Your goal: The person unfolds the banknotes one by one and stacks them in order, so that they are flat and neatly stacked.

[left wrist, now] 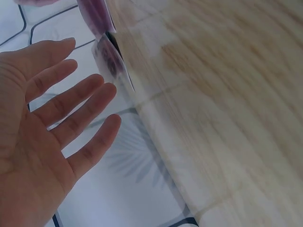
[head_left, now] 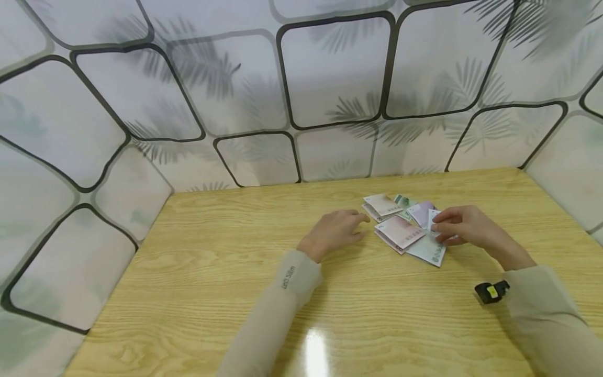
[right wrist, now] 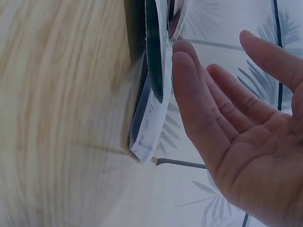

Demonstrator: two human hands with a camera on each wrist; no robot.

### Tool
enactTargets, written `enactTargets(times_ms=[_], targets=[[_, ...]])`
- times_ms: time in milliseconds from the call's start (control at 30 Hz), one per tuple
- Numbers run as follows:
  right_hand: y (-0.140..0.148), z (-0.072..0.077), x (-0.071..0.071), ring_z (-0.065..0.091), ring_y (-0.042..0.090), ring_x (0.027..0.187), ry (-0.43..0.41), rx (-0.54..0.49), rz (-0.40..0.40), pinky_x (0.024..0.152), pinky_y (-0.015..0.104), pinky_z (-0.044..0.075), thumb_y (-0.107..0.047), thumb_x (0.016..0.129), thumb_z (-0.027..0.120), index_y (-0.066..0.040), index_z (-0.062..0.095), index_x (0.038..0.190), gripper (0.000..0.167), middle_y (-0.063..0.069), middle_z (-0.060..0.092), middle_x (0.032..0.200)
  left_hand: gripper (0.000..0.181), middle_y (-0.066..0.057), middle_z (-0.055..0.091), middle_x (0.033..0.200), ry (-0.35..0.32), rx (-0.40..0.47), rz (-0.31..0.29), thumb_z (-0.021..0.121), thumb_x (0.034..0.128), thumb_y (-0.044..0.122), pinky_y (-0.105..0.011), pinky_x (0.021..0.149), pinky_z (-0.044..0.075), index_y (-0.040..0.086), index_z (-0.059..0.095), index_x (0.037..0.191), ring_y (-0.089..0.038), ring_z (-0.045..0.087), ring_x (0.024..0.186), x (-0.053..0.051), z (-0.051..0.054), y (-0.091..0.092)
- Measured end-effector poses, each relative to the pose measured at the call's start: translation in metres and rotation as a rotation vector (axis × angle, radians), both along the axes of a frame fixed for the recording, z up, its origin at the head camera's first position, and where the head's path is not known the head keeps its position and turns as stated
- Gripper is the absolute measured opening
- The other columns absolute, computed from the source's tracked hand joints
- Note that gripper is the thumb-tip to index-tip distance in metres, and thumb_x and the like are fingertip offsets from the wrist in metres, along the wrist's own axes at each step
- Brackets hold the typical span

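Observation:
Folded banknotes lie in a loose, overlapping pile on the table. A reddish folded note (head_left: 400, 232) is in front, with a beige folded note (head_left: 382, 204) behind it. A purple note (head_left: 421, 211) and a green note (head_left: 403, 201) lie at the back. A pale green-white note (head_left: 431, 250) sits at the front right. My right hand (head_left: 464, 228) is over the pile's right side, its fingertips at the notes; in the right wrist view the thumb stands apart from the fingers. Left of the pile hovers my left hand (head_left: 335, 230), fingers spread and holding nothing.
The wooden table (head_left: 212, 272) reaches back to a patterned backdrop (head_left: 334, 73) with dark outlines and leaf prints. A small black device (head_left: 491, 292) with a yellow mark sits at the right sleeve.

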State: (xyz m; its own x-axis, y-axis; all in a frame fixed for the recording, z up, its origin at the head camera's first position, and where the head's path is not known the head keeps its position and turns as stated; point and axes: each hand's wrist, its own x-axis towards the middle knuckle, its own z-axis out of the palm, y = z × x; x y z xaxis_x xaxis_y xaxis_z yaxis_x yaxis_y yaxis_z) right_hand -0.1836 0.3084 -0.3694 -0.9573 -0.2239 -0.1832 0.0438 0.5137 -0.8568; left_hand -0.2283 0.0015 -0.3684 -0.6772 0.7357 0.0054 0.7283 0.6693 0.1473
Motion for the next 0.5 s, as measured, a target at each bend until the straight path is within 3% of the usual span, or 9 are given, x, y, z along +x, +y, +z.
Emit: enactTargets(times_ms=[167, 367, 500], targets=[[0.001, 0.000, -0.003, 0.071, 0.015, 0.083, -0.012, 0.019, 0.018, 0.074, 0.034, 0.062, -0.010, 0.102, 0.061, 0.024, 0.048, 0.127, 0.045, 0.020, 0.072, 0.104, 0.037, -0.002, 0.066, 0.130, 0.047, -0.036, -0.042, 0.067, 0.1007, 0.021, -0.022, 0.089, 0.053, 0.015, 0.064, 0.137, -0.012, 0.064, 0.107, -0.002, 0.002, 0.011], [-0.001, -0.002, -0.005, 0.071, 0.016, 0.083, -0.033, -0.004, 0.020, 0.073, 0.034, 0.062, -0.008, 0.102, 0.060, 0.024, 0.048, 0.126, 0.042, 0.019, 0.072, 0.105, 0.037, 0.000, 0.060, 0.138, 0.113, -0.079, -0.072, 0.068, 0.1000, 0.021, -0.026, 0.098, 0.050, 0.019, 0.064, 0.137, -0.018, 0.056, 0.125, -0.002, 0.002, 0.022], [-0.003, -0.005, -0.005, 0.071, 0.016, 0.083, -0.045, -0.022, 0.019, 0.072, 0.033, 0.062, -0.007, 0.102, 0.060, 0.024, 0.048, 0.125, 0.041, 0.018, 0.071, 0.104, 0.040, 0.000, 0.058, 0.141, 0.116, -0.120, -0.079, 0.067, 0.1000, 0.020, -0.029, 0.100, 0.050, 0.021, 0.062, 0.139, -0.018, 0.050, 0.131, -0.001, 0.000, 0.031]])
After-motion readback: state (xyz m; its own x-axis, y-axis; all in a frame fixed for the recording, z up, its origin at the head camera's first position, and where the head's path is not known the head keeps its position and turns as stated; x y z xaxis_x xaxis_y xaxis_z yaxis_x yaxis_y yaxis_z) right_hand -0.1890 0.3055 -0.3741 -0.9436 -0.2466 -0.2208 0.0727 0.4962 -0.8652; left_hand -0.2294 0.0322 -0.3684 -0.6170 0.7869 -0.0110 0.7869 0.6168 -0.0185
